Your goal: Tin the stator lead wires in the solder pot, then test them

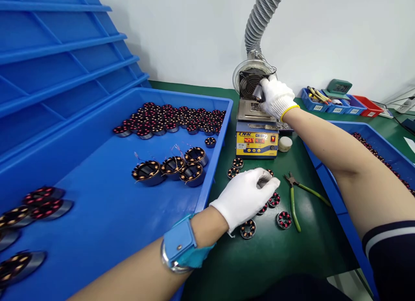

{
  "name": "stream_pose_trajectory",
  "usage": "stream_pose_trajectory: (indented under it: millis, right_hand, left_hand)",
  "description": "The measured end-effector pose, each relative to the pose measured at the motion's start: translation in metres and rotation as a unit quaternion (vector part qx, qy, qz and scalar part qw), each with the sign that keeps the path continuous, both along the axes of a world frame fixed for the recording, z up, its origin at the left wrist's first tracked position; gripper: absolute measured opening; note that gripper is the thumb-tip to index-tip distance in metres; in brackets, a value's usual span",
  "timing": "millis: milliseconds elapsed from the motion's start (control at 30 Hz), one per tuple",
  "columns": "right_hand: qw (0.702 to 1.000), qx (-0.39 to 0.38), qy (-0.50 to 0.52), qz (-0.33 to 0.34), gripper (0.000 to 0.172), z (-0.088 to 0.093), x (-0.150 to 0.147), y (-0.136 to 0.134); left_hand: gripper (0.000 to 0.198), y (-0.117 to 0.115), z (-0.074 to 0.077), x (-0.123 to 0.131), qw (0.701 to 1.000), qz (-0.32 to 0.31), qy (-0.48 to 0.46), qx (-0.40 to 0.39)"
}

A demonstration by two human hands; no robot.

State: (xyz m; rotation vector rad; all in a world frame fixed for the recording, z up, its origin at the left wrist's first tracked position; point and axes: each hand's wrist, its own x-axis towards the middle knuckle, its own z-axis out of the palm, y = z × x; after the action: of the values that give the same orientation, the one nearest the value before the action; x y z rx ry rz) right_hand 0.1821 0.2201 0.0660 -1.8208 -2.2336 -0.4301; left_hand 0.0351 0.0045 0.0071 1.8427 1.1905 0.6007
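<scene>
Head view. Right hand [275, 98] closed on a metal part [257, 93], held low over the solder pot [256, 139] at the back of the table [275, 258]; display reads approx 425. Risk: thin glove v. close to the hot bath, so a slip or splash = burn, or part dropped in.

Left hand [246, 197] curled round a small stator [265, 180]. Loose stators [248, 229] just beside it, cutters [293, 197] near. Risk: w/ attention on the pot, my wrist could sweep them away or snag wires.

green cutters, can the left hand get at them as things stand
Probably yes: the green cutters lie bare on the mat just beside the left hand, with nothing over them. But it pinches a small part, so gripping could be awkward.
</scene>
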Motion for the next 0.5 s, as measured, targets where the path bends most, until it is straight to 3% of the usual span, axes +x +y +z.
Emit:
stream_pose_trajectory:
  millis: [267,367,500]
  right_hand:
    - [0.999,0.005,0.033,-0.009,0.059,0.011,0.008,-0.006]
    - [0.995,0.026,0.095,-0.017,0.06,0.019,0.017,-0.022]
    - [0.98,0.004,0.2,-0.005,0.052,0.021,0.02,-0.059]
  left_hand:
    - [0.027,0.0,0.001,-0.001,0.999,0.018,-0.023,-0.026]
    - [0.029,0.003,0.0,0.0,0.995,0.063,-0.068,-0.047]
    - [0.054,0.009,-0.005,0.002,0.973,0.147,-0.159,-0.086]
